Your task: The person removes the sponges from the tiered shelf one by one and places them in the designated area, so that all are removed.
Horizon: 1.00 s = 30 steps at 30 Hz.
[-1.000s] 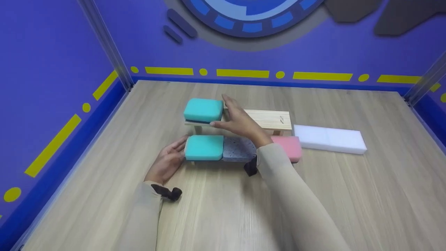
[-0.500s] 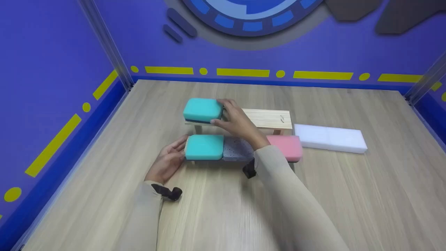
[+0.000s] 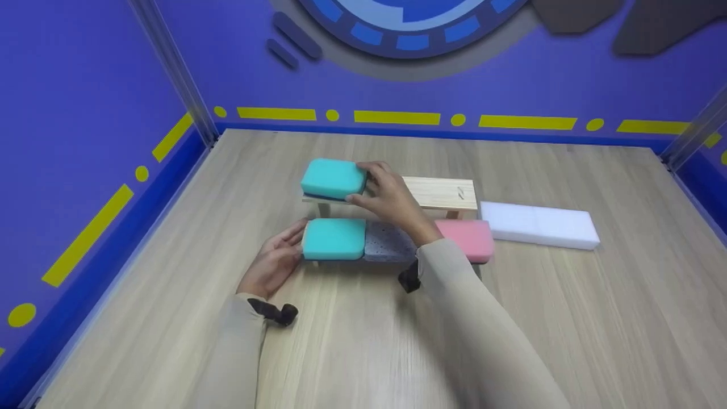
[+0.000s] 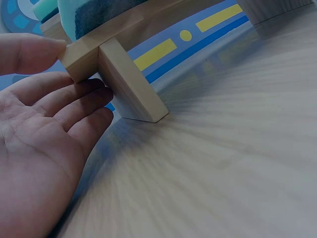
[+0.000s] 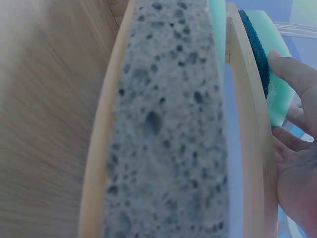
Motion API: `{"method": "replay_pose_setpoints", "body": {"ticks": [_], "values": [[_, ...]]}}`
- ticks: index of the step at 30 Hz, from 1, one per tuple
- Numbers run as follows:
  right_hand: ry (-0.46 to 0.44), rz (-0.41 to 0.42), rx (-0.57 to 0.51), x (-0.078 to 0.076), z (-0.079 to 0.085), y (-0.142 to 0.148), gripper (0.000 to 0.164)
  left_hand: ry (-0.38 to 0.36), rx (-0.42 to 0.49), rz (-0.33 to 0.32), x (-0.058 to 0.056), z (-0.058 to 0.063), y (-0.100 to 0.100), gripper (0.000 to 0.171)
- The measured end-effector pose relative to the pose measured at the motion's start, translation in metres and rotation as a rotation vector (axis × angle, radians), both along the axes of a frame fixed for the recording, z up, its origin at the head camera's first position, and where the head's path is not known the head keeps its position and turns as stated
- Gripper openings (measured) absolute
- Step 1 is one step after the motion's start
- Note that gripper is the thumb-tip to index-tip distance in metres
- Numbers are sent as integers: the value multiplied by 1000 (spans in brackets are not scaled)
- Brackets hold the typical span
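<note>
In the head view, my right hand (image 3: 393, 201) pinches the right end of a teal sponge (image 3: 334, 178). This sponge lies on the left end of the rear wooden stand (image 3: 440, 193), its dark scouring side down. My left hand (image 3: 272, 260) holds the left end of the front wooden stand (image 4: 81, 59), thumb and fingers on the end of its board. On that front stand sit a second teal sponge (image 3: 335, 238), a grey speckled pumice-like block (image 3: 389, 241) and a pink sponge (image 3: 467, 238), side by side. My right forearm partly covers the grey block and the pink sponge.
A long white foam block (image 3: 539, 225) lies on the wooden table (image 3: 596, 318), right of the stands. Blue printed panels (image 3: 170, 62) close off the back and the sides.
My right hand's fingers have come in from a spread pose onto the rear teal sponge, which has shifted very slightly. The left hand stays at the front stand's end.
</note>
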State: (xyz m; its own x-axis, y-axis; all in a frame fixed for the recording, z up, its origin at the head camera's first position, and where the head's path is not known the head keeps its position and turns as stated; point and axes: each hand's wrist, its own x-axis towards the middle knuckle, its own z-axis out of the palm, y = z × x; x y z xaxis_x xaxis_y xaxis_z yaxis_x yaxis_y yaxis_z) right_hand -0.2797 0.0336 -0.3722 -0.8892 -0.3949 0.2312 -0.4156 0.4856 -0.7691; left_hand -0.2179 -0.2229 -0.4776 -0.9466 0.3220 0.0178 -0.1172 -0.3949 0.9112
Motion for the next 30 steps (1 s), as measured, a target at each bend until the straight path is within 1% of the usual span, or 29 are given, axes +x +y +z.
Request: {"method": "replay_pose_setpoints", "body": {"ticks": [5, 11, 15, 19, 24, 30], "values": [[-6, -1, -23, -1, -2, 1, 66, -8, 19, 3, 0, 0, 1, 66], [-7, 3, -41, 0, -1, 4, 65, -14, 9, 4, 0, -1, 0, 65], [-7, 6, -61, 1, 0, 6, 64, -12, 3, 15, 0, 0, 0, 65], [-10, 5, -47, 2, 1, 8, 64, -23, -7, 33, 0, 0, 1, 64], [-26, -3, -26, 2, 2, 11, 64, -28, -25, 33, 0, 0, 1, 64], [-42, 1, -38, 2, 3, 17, 65, -41, -32, 41, 0, 1, 1, 67]]}}
